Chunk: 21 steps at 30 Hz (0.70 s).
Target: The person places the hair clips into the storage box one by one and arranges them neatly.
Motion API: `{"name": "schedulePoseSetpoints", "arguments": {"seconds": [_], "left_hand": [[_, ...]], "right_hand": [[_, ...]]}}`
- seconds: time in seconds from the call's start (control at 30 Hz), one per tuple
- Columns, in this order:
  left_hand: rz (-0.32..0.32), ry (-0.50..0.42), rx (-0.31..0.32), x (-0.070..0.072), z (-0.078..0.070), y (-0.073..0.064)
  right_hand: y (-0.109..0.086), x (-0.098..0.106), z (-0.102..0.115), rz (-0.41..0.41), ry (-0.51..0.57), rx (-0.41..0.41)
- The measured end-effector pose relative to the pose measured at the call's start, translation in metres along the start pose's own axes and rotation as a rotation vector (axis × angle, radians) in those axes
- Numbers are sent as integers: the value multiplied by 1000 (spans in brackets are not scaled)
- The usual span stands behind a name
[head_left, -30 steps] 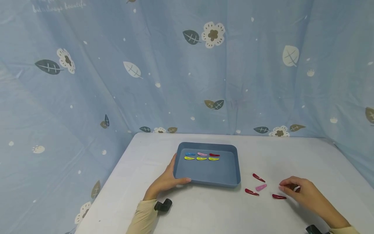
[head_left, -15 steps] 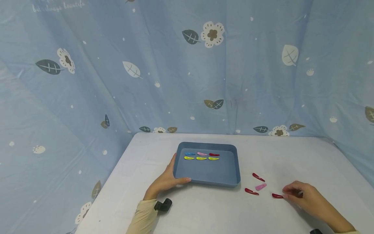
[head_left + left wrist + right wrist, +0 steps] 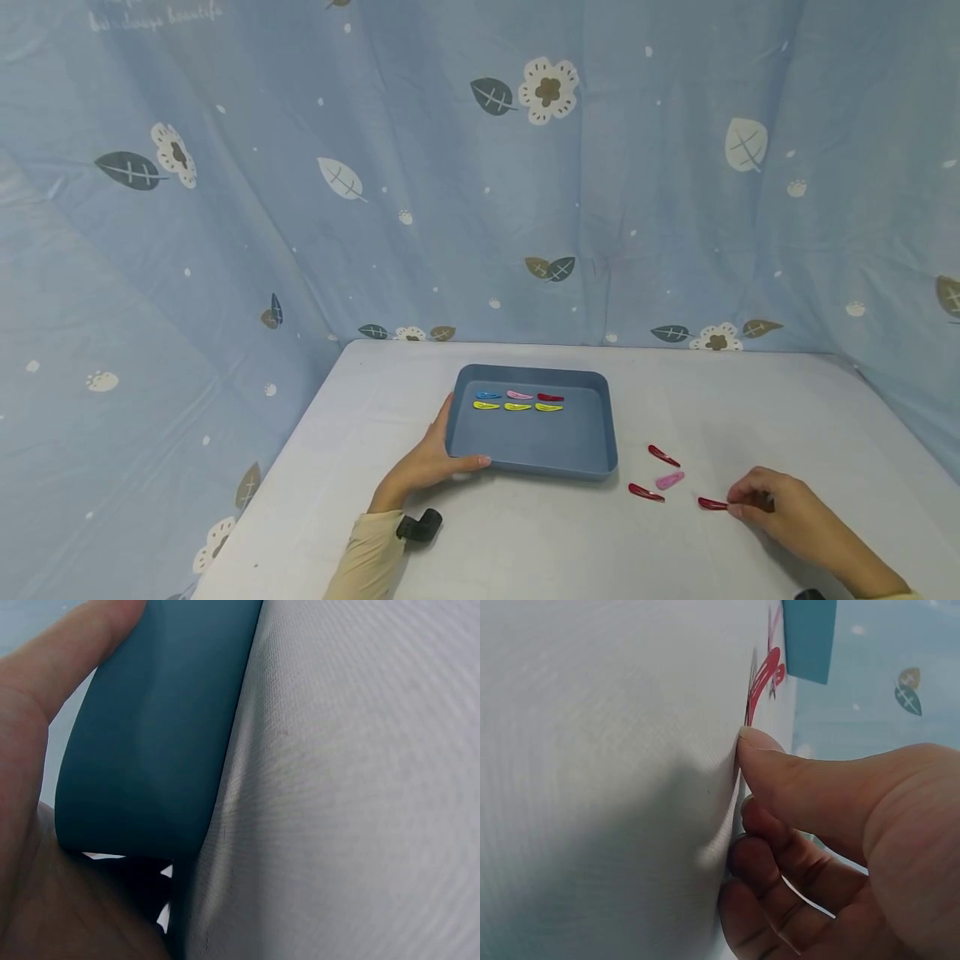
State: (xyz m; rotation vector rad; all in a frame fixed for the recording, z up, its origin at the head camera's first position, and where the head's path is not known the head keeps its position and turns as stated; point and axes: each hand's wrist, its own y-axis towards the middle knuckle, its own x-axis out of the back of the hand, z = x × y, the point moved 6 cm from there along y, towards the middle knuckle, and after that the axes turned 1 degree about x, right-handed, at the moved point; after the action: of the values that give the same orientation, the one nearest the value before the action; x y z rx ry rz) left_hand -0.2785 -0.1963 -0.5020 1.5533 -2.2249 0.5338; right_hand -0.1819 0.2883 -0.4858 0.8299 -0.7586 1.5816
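At the right, my right hand (image 3: 780,508) pinches the near end of a dark red snap hair clip (image 3: 711,504) lying on the white table. In the right wrist view the thumb tip (image 3: 756,742) presses at the clip's narrow end, and the other fingers curl beneath. My left hand (image 3: 427,458) rests against the front left corner of a blue-grey tray (image 3: 540,469), thumb along the front rim and fingers along the left side. Six clips lie in the tray in two rows: blue (image 3: 488,395), pink (image 3: 519,395) and red (image 3: 551,397) behind, yellow ones (image 3: 517,407) in front.
Between the tray and my right hand lie two more red clips, one farther back (image 3: 664,455) and one nearer (image 3: 647,493), with a pink clip (image 3: 670,481) between them. A blue patterned curtain (image 3: 450,208) hangs behind the white table (image 3: 540,542) and along its left side.
My right hand has moved slightly down and right, and its thumb and fingers have closed on the end of the nearest red hair clip. My left hand and the tray have stayed put.
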Motion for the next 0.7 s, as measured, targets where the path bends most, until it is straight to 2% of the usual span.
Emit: {"name": "schedulePoseSetpoints", "arguments": {"seconds": [0.43,0.7], "left_hand": [[8,-17,-29,0,-1,0],[7,-17,-31,0,-2,0]], "right_hand": [[4,-7,-1,66,-43,-70],[2,-9,2,99,-22,-56]]}}
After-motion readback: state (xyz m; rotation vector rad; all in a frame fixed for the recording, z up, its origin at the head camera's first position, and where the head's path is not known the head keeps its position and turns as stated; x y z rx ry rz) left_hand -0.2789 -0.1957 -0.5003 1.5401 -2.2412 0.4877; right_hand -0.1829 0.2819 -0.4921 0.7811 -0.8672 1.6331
